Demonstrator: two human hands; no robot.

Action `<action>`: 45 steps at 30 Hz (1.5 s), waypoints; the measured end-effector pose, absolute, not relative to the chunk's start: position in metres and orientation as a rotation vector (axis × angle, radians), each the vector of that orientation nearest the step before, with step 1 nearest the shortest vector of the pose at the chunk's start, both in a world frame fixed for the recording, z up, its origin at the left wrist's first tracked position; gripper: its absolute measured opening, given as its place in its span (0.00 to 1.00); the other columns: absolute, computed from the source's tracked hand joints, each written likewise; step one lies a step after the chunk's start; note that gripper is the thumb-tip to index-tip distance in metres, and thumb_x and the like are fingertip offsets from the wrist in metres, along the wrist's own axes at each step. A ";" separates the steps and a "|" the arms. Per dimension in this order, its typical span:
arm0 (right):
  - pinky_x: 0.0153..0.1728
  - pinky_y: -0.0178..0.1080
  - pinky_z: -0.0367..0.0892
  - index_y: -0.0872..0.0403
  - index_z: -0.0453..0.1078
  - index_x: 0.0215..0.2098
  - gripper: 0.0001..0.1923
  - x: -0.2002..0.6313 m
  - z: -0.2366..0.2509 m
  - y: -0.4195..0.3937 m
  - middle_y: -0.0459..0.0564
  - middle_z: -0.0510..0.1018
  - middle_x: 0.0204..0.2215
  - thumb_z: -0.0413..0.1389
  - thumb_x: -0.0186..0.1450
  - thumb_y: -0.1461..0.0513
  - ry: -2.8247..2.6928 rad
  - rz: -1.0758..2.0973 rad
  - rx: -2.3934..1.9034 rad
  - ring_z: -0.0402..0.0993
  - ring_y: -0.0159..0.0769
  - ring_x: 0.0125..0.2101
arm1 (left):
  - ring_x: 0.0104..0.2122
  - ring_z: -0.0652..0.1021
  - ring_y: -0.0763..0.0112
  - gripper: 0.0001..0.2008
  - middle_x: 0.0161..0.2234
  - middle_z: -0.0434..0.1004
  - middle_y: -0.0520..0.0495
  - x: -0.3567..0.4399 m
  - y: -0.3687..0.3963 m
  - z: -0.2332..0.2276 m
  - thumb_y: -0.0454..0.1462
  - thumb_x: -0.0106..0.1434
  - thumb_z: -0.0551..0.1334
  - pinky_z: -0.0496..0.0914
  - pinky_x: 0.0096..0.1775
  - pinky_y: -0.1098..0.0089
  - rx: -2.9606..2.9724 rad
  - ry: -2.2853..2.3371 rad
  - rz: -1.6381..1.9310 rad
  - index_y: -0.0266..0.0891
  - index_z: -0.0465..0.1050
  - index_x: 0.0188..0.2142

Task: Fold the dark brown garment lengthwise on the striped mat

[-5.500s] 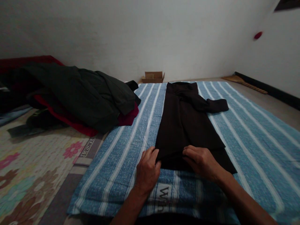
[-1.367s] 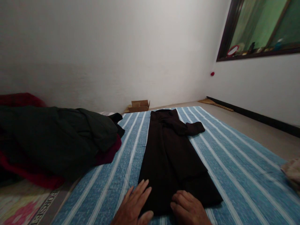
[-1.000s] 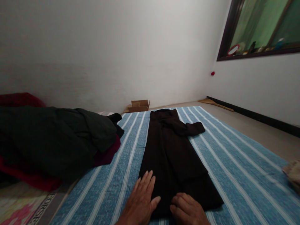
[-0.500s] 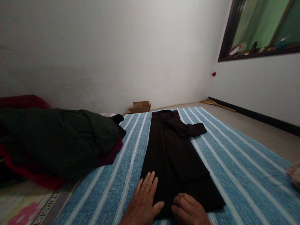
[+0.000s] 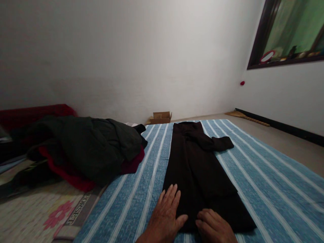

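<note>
Left hand flat on black garment, right hand curled beside.

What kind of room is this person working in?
Probably a plain room in a home, used for sorting laundry. A blue striped sheet is spread on the floor with a dark garment laid flat on it, and a pile of clothes lies beside it.

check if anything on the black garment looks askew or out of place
One thing: on the black garment, folded into a long strip on the striped blue sheet, a sleeve sticks out sideways to the right near the far end, breaking the straight edge. The left hand lies flat and the right hand curled on its near end.
</note>
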State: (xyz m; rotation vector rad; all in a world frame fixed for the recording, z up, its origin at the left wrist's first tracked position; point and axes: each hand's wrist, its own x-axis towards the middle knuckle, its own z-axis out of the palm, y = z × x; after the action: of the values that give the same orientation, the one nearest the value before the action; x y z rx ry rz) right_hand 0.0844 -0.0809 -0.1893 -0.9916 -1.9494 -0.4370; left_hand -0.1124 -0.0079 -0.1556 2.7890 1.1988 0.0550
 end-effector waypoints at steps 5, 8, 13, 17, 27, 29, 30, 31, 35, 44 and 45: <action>0.30 0.31 0.68 0.55 0.68 0.33 0.13 0.085 -0.187 -0.083 0.50 0.74 0.26 0.42 0.68 0.67 -1.970 -0.426 -0.996 0.72 0.31 0.29 | 0.63 0.48 0.58 0.32 0.64 0.45 0.44 -0.112 -0.010 -0.156 0.47 0.62 0.55 0.52 0.60 0.52 2.790 1.202 0.088 0.41 0.50 0.62; 0.30 0.31 0.68 0.55 0.68 0.33 0.12 0.085 -0.185 -0.084 0.49 0.75 0.26 0.43 0.68 0.67 -1.964 -0.419 -1.005 0.72 0.31 0.29 | 0.63 0.49 0.59 0.31 0.64 0.44 0.44 -0.112 -0.011 -0.156 0.47 0.63 0.53 0.52 0.60 0.52 2.791 1.189 0.100 0.41 0.49 0.62; 0.29 0.31 0.68 0.55 0.67 0.33 0.13 0.083 -0.184 -0.084 0.49 0.75 0.26 0.42 0.68 0.66 -1.964 -0.401 -1.026 0.72 0.31 0.28 | 0.63 0.48 0.59 0.32 0.65 0.43 0.43 -0.112 -0.010 -0.156 0.47 0.63 0.53 0.51 0.60 0.52 2.773 1.204 0.072 0.40 0.49 0.63; 0.29 0.31 0.69 0.54 0.68 0.34 0.12 0.086 -0.189 -0.084 0.49 0.75 0.27 0.43 0.68 0.66 -1.970 -0.392 -1.035 0.73 0.32 0.29 | 0.63 0.49 0.58 0.31 0.64 0.44 0.43 -0.112 -0.011 -0.157 0.48 0.63 0.53 0.52 0.59 0.51 2.773 1.187 0.104 0.40 0.50 0.62; 0.31 0.31 0.69 0.54 0.69 0.35 0.13 0.086 -0.183 -0.086 0.49 0.76 0.27 0.43 0.68 0.65 -1.987 -0.402 -1.031 0.73 0.31 0.29 | 0.63 0.48 0.59 0.31 0.65 0.43 0.44 -0.111 -0.014 -0.153 0.48 0.63 0.52 0.50 0.60 0.53 2.775 1.200 0.101 0.40 0.49 0.63; 0.31 0.31 0.69 0.55 0.69 0.35 0.13 0.087 -0.184 -0.086 0.49 0.76 0.27 0.43 0.68 0.65 -1.986 -0.394 -1.041 0.72 0.31 0.30 | 0.63 0.48 0.59 0.31 0.64 0.43 0.43 -0.111 -0.014 -0.153 0.48 0.63 0.53 0.51 0.60 0.53 2.771 1.201 0.097 0.40 0.50 0.62; 0.31 0.31 0.69 0.55 0.69 0.35 0.13 0.087 -0.185 -0.086 0.50 0.75 0.28 0.43 0.68 0.65 -1.984 -0.393 -1.045 0.72 0.32 0.30 | 0.63 0.49 0.59 0.31 0.64 0.44 0.44 -0.111 -0.014 -0.153 0.48 0.63 0.53 0.51 0.60 0.52 2.772 1.200 0.105 0.40 0.50 0.62; 0.31 0.32 0.69 0.55 0.69 0.35 0.13 0.087 -0.186 -0.086 0.50 0.75 0.28 0.43 0.68 0.65 -1.984 -0.396 -1.045 0.72 0.32 0.30 | 0.63 0.49 0.59 0.31 0.64 0.44 0.44 -0.111 -0.013 -0.154 0.48 0.63 0.53 0.51 0.60 0.52 2.775 1.198 0.114 0.40 0.50 0.62; 0.31 0.32 0.69 0.55 0.68 0.34 0.11 0.087 -0.185 -0.085 0.49 0.75 0.28 0.44 0.67 0.66 -1.987 -0.384 -1.028 0.72 0.31 0.30 | 0.63 0.49 0.59 0.31 0.64 0.44 0.44 -0.111 -0.011 -0.157 0.47 0.63 0.54 0.52 0.60 0.52 2.790 1.200 0.127 0.40 0.50 0.62; 0.30 0.31 0.69 0.54 0.68 0.35 0.10 0.088 -0.186 -0.084 0.49 0.75 0.27 0.45 0.67 0.66 -1.989 -0.363 -1.033 0.73 0.31 0.30 | 0.62 0.52 0.57 0.30 0.64 0.46 0.44 -0.112 -0.010 -0.160 0.47 0.63 0.54 0.53 0.59 0.52 2.815 1.193 0.159 0.42 0.51 0.62; 0.30 0.31 0.69 0.54 0.68 0.35 0.11 0.088 -0.187 -0.084 0.49 0.75 0.27 0.44 0.67 0.66 -1.989 -0.370 -1.036 0.73 0.31 0.30 | 0.62 0.52 0.57 0.30 0.64 0.46 0.44 -0.112 -0.010 -0.160 0.47 0.62 0.54 0.53 0.59 0.51 2.810 1.197 0.150 0.42 0.51 0.62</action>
State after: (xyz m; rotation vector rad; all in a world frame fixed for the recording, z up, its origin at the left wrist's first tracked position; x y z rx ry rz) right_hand 0.0879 -0.0839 -0.1866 -1.0358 -1.9887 -0.3704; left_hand -0.1121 -0.0100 -0.1600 2.8096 1.1974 0.1499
